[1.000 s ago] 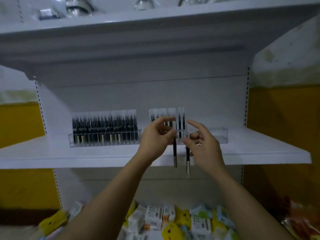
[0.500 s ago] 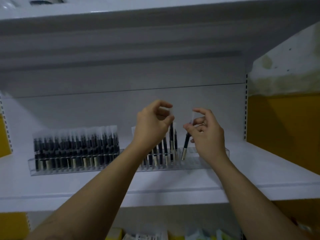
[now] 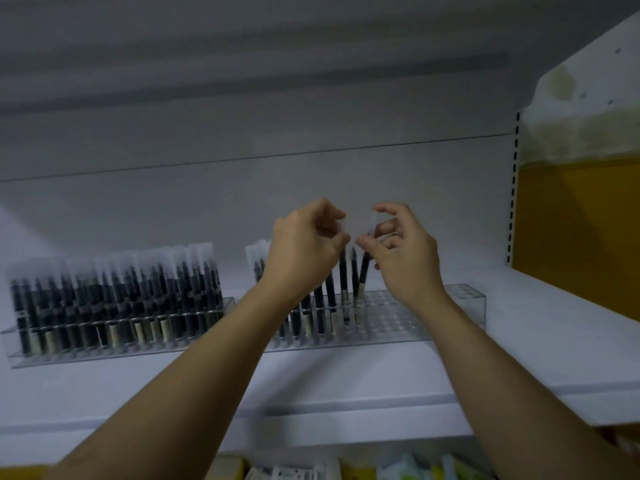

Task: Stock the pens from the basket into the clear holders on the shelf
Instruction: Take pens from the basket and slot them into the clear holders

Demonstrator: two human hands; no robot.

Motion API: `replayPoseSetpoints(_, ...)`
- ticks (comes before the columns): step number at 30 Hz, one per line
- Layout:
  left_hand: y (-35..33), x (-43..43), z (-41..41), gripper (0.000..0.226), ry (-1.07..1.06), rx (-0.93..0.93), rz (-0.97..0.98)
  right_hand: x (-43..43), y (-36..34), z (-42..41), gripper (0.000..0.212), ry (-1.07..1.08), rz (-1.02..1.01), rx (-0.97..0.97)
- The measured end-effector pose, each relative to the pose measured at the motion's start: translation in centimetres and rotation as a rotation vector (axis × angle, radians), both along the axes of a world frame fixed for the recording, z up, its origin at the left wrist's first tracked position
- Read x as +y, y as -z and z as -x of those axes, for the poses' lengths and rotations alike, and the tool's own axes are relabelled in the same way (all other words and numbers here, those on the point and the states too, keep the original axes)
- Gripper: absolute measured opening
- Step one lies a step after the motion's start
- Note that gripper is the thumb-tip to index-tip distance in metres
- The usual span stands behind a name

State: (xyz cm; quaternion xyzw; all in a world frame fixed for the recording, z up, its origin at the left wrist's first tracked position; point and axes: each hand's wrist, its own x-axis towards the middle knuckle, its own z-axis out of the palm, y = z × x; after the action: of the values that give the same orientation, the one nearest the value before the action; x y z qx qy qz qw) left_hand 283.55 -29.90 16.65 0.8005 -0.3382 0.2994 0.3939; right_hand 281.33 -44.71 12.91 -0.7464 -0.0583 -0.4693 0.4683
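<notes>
the main risk is the tilt — the pen (image 3: 363, 271) leans with its top toward 1 o'clock and its lower end just entering a hole in the half-filled clear holder (image 3: 433, 306), so pushing it down at that angle could jam it against the hole's rim, nudge the upright pens at its 9 o'clock, or shove the light holder along the shelf (image 3: 519, 358). the clear sleeve at the top looks slippery too, and a loose pinch could drop the pen. the right hand (image 3: 405, 258) is raised, wrist bent, thumb and forefinger clamped on that sleeve, other fingers curled. the left hand (image 3: 301, 251) hovers at its 9 o'clock, thumb meeting curled forefinger — whether it grips a neighbouring pen's top i cannot tell. the full holder (image 3: 121, 341) sits at 9 o'clock; no basket is in view.
</notes>
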Motion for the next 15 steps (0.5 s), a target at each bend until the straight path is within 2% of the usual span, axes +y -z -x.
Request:
replayPoseSetpoints(4,0.1,0.0,-0.3,0.021,-0.094,-0.042,-0.104,-0.1,0.6,1.1,0.053,-0.004,0.251,0.198)
replayPoseSetpoints(8,-0.3,0.1,-0.5,0.018,-0.077,0.02,-0.133,-0.3,-0.2,2.3,0.062,-0.01,0.454,0.394)
replayPoseSetpoints(15,0.5,0.0,-0.3,0.024,-0.238,-0.081,-0.257,-0.2,0.2,3.4,0.075,-0.006,0.51,0.466)
